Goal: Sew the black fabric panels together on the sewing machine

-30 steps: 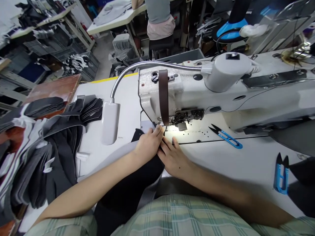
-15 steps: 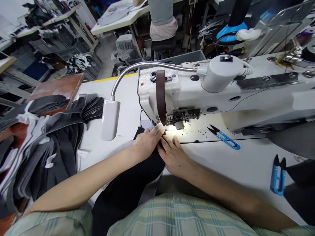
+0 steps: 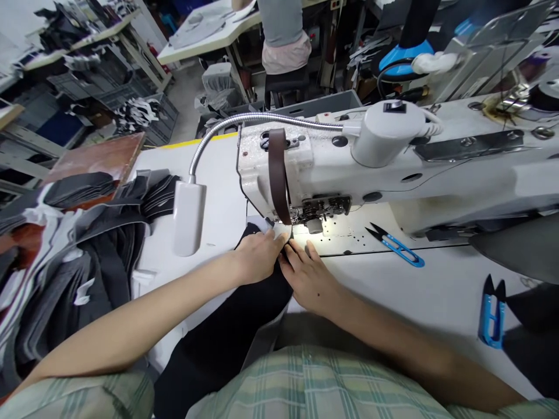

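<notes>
A long black fabric piece [image 3: 231, 326] runs from my lap up to the needle area of a white sewing machine [image 3: 318, 151]. My left hand [image 3: 257, 256] has its fingers bent and closed on the fabric's upper end, just left of the presser foot. Close beside it, my right hand [image 3: 310, 276] lies palm down with fingers spread, fingertips at the fabric's right edge and on the machine's metal plate [image 3: 345, 233]. A brown strap [image 3: 278, 174] hangs down the machine head and hides part of the needle. Lamp light falls around the stitching spot.
Blue thread snips [image 3: 398, 247] lie on the plate, and a second pair of snips [image 3: 492, 314] rests farther right. A white box on a flexible metal neck [image 3: 189, 218] stands left. Stacked grey fabric pieces [image 3: 82, 273] fill the left side. Another person [image 3: 286, 41] sits beyond the machine.
The whole view has shifted slightly. My left fingers have bent a little more at the fabric's upper end; my right hand stays nearly in place.
</notes>
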The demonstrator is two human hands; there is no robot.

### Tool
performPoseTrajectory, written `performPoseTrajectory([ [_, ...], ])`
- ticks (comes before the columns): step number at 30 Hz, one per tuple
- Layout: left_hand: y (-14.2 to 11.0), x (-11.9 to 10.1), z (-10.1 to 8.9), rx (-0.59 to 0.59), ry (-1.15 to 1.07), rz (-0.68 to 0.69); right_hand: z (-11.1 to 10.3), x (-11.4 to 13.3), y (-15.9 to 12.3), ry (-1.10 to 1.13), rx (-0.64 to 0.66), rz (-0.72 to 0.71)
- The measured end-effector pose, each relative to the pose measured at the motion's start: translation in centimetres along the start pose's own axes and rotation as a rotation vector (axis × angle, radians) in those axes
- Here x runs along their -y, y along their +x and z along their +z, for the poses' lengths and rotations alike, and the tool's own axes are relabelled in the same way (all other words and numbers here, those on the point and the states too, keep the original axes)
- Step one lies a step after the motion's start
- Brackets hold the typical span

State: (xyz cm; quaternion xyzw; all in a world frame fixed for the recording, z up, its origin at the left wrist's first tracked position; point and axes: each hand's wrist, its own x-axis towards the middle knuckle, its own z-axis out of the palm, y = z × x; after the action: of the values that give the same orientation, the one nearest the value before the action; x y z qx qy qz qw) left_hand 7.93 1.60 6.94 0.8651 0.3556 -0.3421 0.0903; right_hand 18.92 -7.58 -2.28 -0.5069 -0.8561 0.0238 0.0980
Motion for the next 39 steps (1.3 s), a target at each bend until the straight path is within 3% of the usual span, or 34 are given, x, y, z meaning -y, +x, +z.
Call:
performPoseTrajectory([
  [8,1.7,0.2,0.5,-0.064,-0.150,0.060,2.5,-0.5,0.3,-0.116,-0.216,-0.043],
  [14,1.3,-0.1,0.9,-0.057,-0.165,0.047,2.0,0.4,0.0,-0.217,-0.392,-0.040],
  [19,1.6,0.1,1.5,-0.113,-0.271,0.068,1.1,0.3,0.3,-0.160,-0.337,-0.108],
  [25,2.5,0.3,1.8,-0.187,-0.376,0.082,0.9,-0.5,0.6,-0.172,-0.319,-0.058],
  [34,1.5,0.0,1.6,-0.105,-0.402,0.113,2.3,1.0,0.0,-0.209,-0.351,-0.091],
  [39,1.4,-0.3,1.2,-0.087,-0.429,0.096,1.6,1.9,-0.3,-0.234,-0.303,-0.093],
])
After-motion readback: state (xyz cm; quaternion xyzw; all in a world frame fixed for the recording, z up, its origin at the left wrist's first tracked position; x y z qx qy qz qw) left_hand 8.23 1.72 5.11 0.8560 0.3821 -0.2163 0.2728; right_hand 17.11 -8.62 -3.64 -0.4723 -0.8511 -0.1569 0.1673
